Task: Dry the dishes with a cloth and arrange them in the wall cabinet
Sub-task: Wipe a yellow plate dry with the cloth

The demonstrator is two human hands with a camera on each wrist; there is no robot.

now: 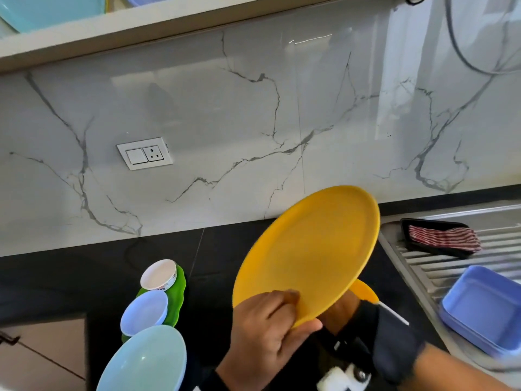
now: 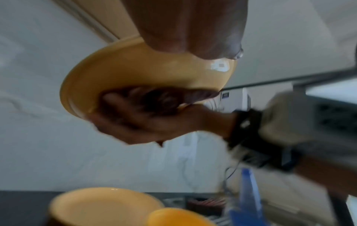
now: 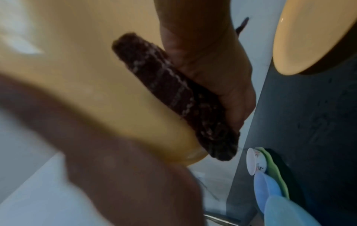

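Mid-drying step: my left hand (image 1: 262, 331) pinches the tilted yellow plate (image 1: 307, 249) by its near rim above the counter (image 1: 84, 277), right hand (image 2: 154, 122) presses the striped cloth (image 3: 173, 97) against its underside; next, I reckon, finish wiping, then lift to the cabinet.

Home kitchen: marble backsplash (image 1: 253, 122), sink drainboard (image 1: 439, 258).

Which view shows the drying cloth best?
Right wrist. There the dark striped cloth is close and uncovered, held by the right hand against the yellow plate. Left wrist shows it blurred under the plate. In the head view the plate hides it; the left hand grips the rim.
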